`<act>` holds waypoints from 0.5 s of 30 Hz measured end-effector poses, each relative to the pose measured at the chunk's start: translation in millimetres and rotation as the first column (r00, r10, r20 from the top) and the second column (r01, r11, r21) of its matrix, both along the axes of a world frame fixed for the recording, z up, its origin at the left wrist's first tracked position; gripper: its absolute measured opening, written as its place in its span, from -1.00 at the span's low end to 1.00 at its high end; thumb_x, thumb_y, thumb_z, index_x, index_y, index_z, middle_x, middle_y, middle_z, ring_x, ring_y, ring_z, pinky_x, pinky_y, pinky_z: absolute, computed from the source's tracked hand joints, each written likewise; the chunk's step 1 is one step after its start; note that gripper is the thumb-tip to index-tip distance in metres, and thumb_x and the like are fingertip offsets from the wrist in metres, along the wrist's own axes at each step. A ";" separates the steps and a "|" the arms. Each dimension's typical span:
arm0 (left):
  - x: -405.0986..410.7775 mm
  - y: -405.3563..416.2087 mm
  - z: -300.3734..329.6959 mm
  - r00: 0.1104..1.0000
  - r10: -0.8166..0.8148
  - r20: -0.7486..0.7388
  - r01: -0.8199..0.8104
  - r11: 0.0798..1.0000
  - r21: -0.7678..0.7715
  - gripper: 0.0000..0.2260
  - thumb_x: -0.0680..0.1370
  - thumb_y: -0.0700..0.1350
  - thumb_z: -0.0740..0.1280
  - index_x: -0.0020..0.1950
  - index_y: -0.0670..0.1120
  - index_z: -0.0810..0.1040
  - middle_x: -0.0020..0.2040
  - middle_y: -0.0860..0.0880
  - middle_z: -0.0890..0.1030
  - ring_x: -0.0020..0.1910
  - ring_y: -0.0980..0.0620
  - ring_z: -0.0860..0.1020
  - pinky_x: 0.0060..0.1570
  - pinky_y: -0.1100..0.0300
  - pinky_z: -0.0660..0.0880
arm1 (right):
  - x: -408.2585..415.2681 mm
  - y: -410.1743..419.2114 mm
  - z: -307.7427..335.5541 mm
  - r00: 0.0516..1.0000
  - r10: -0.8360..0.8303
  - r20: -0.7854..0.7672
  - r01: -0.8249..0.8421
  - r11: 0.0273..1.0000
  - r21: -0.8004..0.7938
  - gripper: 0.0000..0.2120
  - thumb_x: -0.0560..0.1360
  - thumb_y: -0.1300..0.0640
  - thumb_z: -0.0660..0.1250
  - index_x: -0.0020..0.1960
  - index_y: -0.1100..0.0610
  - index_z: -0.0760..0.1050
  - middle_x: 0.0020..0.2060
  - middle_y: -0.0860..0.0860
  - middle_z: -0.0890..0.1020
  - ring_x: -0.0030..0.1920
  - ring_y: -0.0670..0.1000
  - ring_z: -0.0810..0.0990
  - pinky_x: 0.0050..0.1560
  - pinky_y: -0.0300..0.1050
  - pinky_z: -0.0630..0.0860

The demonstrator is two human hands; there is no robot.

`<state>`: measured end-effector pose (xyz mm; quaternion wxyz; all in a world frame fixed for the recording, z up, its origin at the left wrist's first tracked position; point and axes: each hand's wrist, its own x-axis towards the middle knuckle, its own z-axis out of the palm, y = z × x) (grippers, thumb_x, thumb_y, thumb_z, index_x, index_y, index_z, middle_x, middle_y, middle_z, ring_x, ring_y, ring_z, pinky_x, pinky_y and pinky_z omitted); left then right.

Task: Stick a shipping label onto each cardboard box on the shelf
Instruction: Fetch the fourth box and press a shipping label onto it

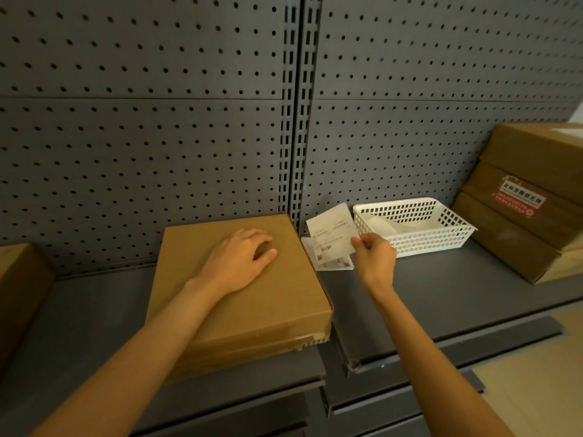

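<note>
While the left hand point(243, 258) lies spread flat on the cardboard box point(239, 298), the right hand point(373, 257) pinches a shipping label point(331, 230) beside the white basket point(416, 228) on the shelf point(441, 294).

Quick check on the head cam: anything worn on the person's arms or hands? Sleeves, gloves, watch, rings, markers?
Nothing worn that shows. Both forearms are bare from the bottom edge of the frame up to the wrists, with no sleeve cuff in view. The left hand and right hand have no gloves, and no watch, band, ring, tape or marker is visible. Any sleeves would end above what the frame shows.
</note>
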<state>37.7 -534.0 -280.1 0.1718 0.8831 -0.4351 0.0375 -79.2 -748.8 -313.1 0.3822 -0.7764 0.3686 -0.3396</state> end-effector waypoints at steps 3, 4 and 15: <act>1.0 1.4 0.0 0.999 -0.001 -0.034 -0.001 0.997 -0.074 -0.65 0.61 0.08 0.18 0.37 0.02 0.43 0.37 0.07 0.44 0.32 0.10 0.38 0.28 0.18 0.30 | 0.3 6.0 24.0 0.991 -0.007 0.133 0.002 0.999 0.038 -0.81 0.56 0.17 0.29 -0.16 0.25 0.54 -0.31 0.08 0.59 -0.31 0.00 0.54 -0.30 -0.22 0.48; 1.4 2.0 0.5 0.998 0.005 -0.065 -0.013 0.992 -0.124 -0.67 0.60 0.06 0.20 0.34 0.03 0.46 0.33 0.08 0.48 0.27 0.12 0.43 0.22 0.22 0.33 | 0.6 8.8 31.7 0.985 -0.004 0.174 -0.008 0.998 0.066 -0.81 0.56 0.16 0.30 -0.16 0.25 0.55 -0.33 0.06 0.59 -0.34 -0.03 0.53 -0.31 -0.26 0.46; 4.4 15.5 14.1 0.822 -0.166 -0.544 -0.162 0.848 -0.504 -0.94 0.52 -0.12 0.35 -0.06 0.02 0.61 -0.08 0.10 0.64 -0.06 0.17 0.57 -0.05 0.38 0.42 | 8.8 51.5 55.6 0.927 0.142 0.347 -0.256 0.915 0.311 -0.86 0.54 0.18 0.33 -0.18 0.16 0.56 -0.42 0.02 0.55 -0.47 -0.12 0.44 -0.38 -0.28 0.46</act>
